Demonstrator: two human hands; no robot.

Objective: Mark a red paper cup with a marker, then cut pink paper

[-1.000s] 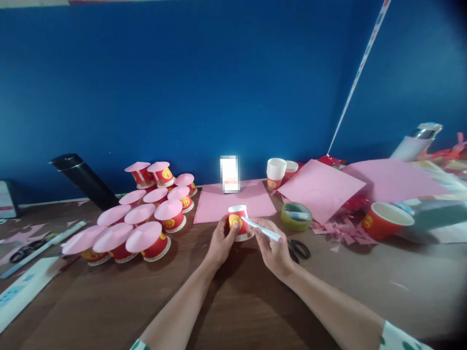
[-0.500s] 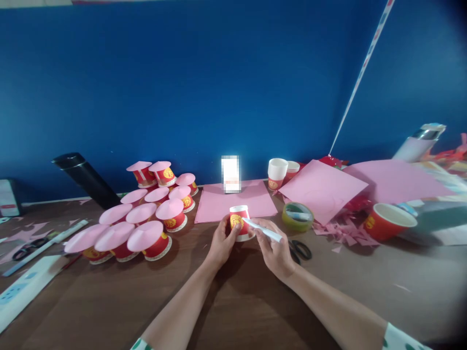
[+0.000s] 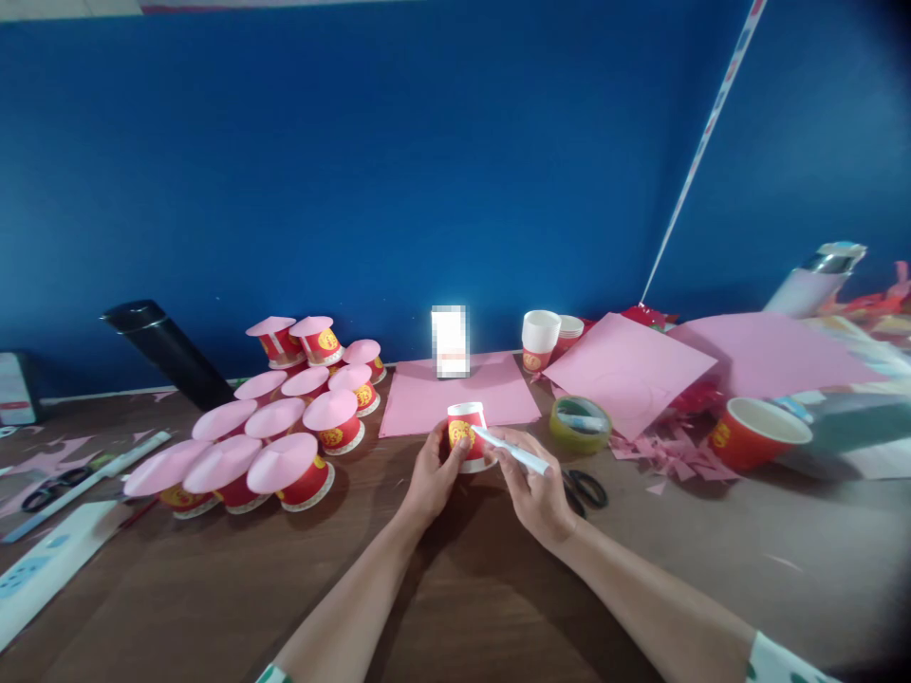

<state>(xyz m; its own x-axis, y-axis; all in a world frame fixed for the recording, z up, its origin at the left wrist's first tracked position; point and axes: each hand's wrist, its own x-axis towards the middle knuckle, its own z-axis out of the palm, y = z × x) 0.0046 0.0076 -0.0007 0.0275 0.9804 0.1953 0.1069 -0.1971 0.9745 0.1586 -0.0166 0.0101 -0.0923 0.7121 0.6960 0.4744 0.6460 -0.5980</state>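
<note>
My left hand (image 3: 436,470) is closed around the left side of a red paper cup (image 3: 468,459) with a yellow emblem and a white band at its top. The cup appears to be upside down. Between the fingers of my right hand (image 3: 535,484) is a slim white pen (image 3: 523,454), its tip touching or very near the cup's upper right side. Some right fingertips rest by the cup's right edge. Just beyond the cup lie flat pink paper sheets (image 3: 417,398).
Several red cups with pink cone tops (image 3: 285,463) stand at left. Behind them leans a black flask (image 3: 171,351). To the right are scissors (image 3: 589,489), a tape roll (image 3: 562,432), stacked paper cups (image 3: 541,334), pink scraps (image 3: 669,455) and a larger red cup (image 3: 747,446). A power strip (image 3: 49,560) lies front left.
Almost nothing differs. The pen's tip sits slightly farther left against the cup, and the view has shifted very slightly.
</note>
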